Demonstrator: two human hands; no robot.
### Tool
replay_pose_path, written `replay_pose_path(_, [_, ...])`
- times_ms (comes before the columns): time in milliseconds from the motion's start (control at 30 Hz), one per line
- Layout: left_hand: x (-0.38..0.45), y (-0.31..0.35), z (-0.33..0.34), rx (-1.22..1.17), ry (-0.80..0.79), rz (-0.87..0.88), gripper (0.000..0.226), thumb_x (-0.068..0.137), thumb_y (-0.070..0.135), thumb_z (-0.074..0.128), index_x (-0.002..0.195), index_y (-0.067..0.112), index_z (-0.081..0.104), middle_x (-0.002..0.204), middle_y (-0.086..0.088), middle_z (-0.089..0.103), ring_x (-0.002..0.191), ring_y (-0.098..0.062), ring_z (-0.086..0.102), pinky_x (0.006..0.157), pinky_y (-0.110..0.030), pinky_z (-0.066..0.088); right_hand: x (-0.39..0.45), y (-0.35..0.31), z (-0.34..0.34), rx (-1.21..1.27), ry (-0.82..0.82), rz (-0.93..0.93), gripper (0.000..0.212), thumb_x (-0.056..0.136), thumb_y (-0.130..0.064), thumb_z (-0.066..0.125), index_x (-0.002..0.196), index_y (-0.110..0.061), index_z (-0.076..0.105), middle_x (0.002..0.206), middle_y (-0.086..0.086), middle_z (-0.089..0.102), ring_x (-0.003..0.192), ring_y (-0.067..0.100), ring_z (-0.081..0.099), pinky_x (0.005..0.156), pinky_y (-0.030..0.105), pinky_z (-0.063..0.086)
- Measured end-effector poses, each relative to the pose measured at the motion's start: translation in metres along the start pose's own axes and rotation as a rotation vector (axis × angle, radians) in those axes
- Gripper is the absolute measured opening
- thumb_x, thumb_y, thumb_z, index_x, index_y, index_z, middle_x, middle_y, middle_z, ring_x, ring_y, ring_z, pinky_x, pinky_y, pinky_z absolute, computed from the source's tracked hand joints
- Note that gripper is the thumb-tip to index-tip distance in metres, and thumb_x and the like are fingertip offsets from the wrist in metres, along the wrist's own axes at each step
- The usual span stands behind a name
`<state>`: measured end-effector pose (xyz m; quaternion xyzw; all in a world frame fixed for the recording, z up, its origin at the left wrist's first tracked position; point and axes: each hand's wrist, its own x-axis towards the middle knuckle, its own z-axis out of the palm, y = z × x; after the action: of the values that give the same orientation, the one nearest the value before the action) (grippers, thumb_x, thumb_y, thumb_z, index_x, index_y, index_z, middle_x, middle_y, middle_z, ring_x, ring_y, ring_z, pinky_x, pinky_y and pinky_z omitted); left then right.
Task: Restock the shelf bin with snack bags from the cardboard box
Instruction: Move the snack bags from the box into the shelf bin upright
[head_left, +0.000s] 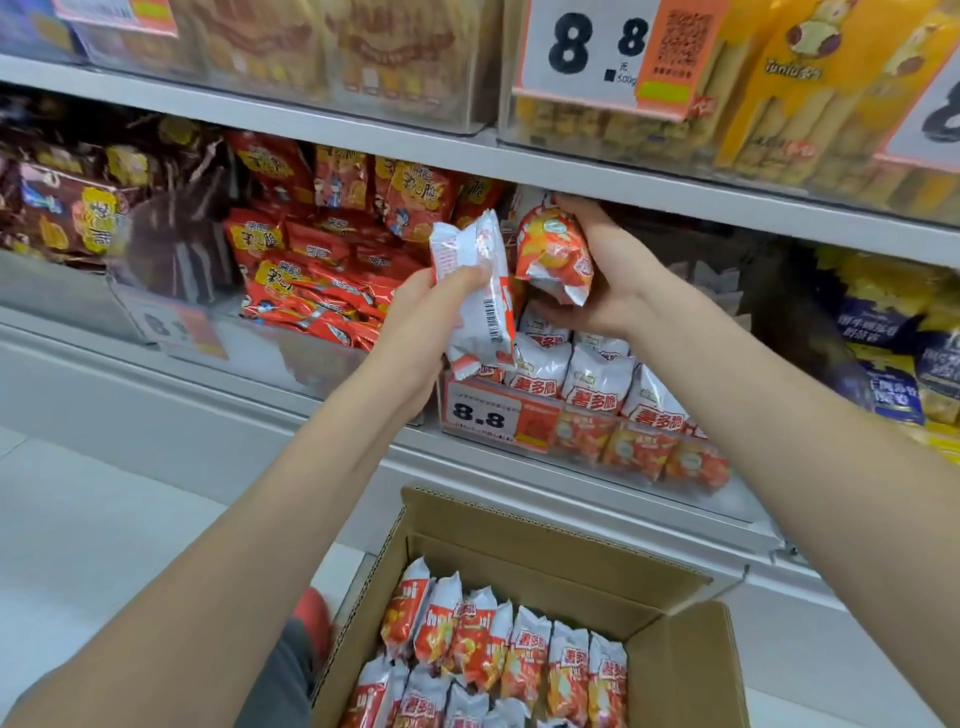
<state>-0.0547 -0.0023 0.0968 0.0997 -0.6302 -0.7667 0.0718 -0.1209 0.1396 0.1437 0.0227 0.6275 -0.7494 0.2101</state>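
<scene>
We had left hand (436, 306) gripping one white snack bag (475, 291), back side out, and right hand (605, 280) holding an orange-white bag (553, 257), both just above the shelf bin (519, 415). Cardboard box (545, 545) sat below, part full.

To my left sits a bin of red snack packets (317, 270), with dark brown packets (78, 208) beyond it. Above me yellow wafer-roll packs (810, 88) stand behind a big "8.8" price card (587, 47). Blue packets (893, 343) lie at my right.
</scene>
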Motion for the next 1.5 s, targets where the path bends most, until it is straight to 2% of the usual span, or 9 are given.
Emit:
replay_pose_path(267, [0.007,0.003,0.004,-0.081,-0.133,-0.010,0.022,0.091,0.017,0.059,0.108,0.003,0.058,0.095,-0.012,0.067,0.086,-0.024,0.065,0.085,-0.043,0.052,0.011,-0.005,0.001,-0.078,-0.080,0.021,0.033,0.083,-0.047,0.063,0.091,-0.015,0.065,0.088,0.005,0.069,0.085,0.021,0.065,0.097,0.040,0.050])
replay_pose_path(400, [0.010,-0.002,0.001,0.004,-0.166,0.029,0.036,0.091,0.010,0.059,0.125,0.003,0.052,0.114,-0.012,0.067,0.100,-0.024,0.067,0.090,-0.041,0.054,0.018,0.007,-0.004,0.035,-0.068,-0.092,0.027,0.088,-0.035,0.063,0.103,-0.013,0.064,0.095,0.008,0.068,0.085,0.024,0.065,0.088,0.040,0.052])
replay_pose_path(633, [0.026,0.004,0.009,0.090,-0.156,0.109,0.044,0.078,0.017,0.070,0.118,0.013,0.051,0.113,-0.006,0.067,0.101,-0.021,0.067,0.092,-0.045,0.053,0.023,0.012,-0.006,-0.008,0.022,-0.260,0.026,0.089,-0.035,0.063,0.104,-0.014,0.067,0.090,0.006,0.074,0.083,0.021,0.070,0.089,0.041,0.056])
replay_pose_path(767, [0.037,0.010,0.011,0.121,-0.184,0.084,0.046,0.077,0.020,0.070,0.118,0.012,0.050,0.110,-0.005,0.067,0.099,-0.020,0.069,0.092,-0.044,0.053,0.028,0.015,-0.007,-0.029,0.074,-0.236,0.021,0.092,-0.034,0.055,0.091,-0.016,0.065,0.068,0.001,0.071,0.061,0.014,0.068,0.061,0.026,0.057])
replay_pose_path(867, [0.037,0.009,0.011,0.168,-0.224,0.050,0.053,0.075,0.023,0.071,0.123,0.011,0.050,0.112,-0.005,0.068,0.100,-0.019,0.069,0.093,-0.044,0.053,0.033,0.022,-0.011,-0.008,0.137,-0.203,0.023,0.091,-0.038,0.054,0.088,-0.017,0.065,0.073,0.002,0.070,0.065,0.016,0.067,0.070,0.029,0.055])
replay_pose_path(967, [0.037,0.005,0.010,0.159,-0.184,0.069,0.040,0.082,0.018,0.070,0.118,0.012,0.054,0.110,-0.004,0.069,0.099,-0.019,0.069,0.093,-0.044,0.053,0.033,0.025,-0.009,0.011,0.223,-0.229,0.048,0.077,-0.050,0.063,0.111,-0.017,0.064,0.096,0.007,0.073,0.086,0.022,0.071,0.089,0.041,0.055])
replay_pose_path(1067, [0.035,0.003,0.010,0.173,-0.156,0.089,0.036,0.085,0.016,0.069,0.118,0.011,0.055,0.109,-0.004,0.069,0.097,-0.018,0.069,0.091,-0.043,0.055,0.048,0.029,-0.021,0.017,0.301,-0.249,0.084,0.055,-0.058,0.071,0.129,-0.021,0.054,0.110,0.009,0.070,0.093,0.026,0.072,0.087,0.047,0.056])
replay_pose_path(1400, [0.009,0.003,0.013,0.215,0.038,0.352,0.028,0.087,0.020,0.068,0.114,0.017,0.060,0.104,0.004,0.069,0.093,-0.007,0.068,0.079,-0.026,0.057,0.012,0.022,-0.023,-0.006,0.270,-0.225,0.086,0.051,-0.062,0.075,0.125,-0.023,0.057,0.113,0.004,0.069,0.102,0.027,0.068,0.092,0.049,0.053])
replay_pose_path(1500, [0.007,0.007,0.014,0.041,0.055,0.205,0.030,0.094,0.020,0.054,0.122,0.015,0.047,0.098,0.005,0.065,0.072,0.002,0.067,0.057,-0.016,0.052,-0.005,0.024,-0.026,0.006,0.216,-0.171,0.060,0.073,-0.054,0.071,0.118,-0.015,0.060,0.101,0.008,0.073,0.090,0.026,0.072,0.086,0.049,0.056])
